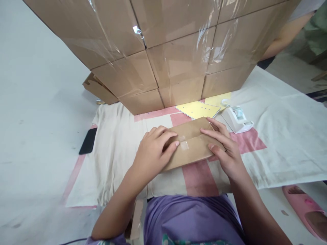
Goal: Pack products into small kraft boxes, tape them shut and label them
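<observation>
A flat brown paper package [191,143] lies on the cream and pink cloth [117,149] in front of me. My left hand [153,149] rests on its left part, fingers pressing a strip of clear tape [183,143] over the folded seam. My right hand [222,146] lies flat on the right part, fingers stretched out along the paper and holding it down.
A wall of stacked cardboard boxes [163,51] wrapped in clear film rises just behind. A white tape dispenser [237,119] and yellow sheets [198,109] lie beyond the package. A black phone [88,141] sits left, a pink slipper [306,207] right. Another person's arm [286,35] shows top right.
</observation>
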Tool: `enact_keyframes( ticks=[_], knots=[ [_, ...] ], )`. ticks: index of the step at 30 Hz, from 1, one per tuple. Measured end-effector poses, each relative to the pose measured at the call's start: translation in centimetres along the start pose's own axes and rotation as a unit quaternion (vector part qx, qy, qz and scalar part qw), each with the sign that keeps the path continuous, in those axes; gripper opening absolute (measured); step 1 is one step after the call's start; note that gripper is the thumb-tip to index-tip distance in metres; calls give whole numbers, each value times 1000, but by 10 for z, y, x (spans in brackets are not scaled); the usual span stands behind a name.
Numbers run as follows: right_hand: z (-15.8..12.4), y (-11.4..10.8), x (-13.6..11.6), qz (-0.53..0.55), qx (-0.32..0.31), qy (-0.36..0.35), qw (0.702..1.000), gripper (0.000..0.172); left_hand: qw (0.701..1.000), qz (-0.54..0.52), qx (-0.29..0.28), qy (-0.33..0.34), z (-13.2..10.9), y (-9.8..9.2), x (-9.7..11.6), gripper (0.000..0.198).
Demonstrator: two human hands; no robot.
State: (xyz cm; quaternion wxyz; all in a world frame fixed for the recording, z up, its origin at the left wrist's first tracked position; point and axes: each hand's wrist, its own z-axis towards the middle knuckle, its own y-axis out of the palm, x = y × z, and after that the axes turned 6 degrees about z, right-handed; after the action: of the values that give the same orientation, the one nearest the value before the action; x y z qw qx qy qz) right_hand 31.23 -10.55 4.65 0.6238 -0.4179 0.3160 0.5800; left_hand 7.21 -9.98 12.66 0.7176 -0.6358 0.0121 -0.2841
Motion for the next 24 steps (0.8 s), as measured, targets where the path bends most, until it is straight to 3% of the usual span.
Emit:
enact_keyframes(
  ticks=[9, 15, 24],
  knots=[
    [-3, 1, -1, 15, 7, 3, 1000, 34, 993, -17, -107, -45, 21, -13, 10, 12],
    [-4, 1, -2, 20, 8, 4, 1000, 34, 984, 60, -149, -70, 26, -19, 22, 10],
    [-2, 3, -1, 28, 11, 9, 999, 38, 979, 16, -188, -79, 30, -22, 18, 11]
  ],
)
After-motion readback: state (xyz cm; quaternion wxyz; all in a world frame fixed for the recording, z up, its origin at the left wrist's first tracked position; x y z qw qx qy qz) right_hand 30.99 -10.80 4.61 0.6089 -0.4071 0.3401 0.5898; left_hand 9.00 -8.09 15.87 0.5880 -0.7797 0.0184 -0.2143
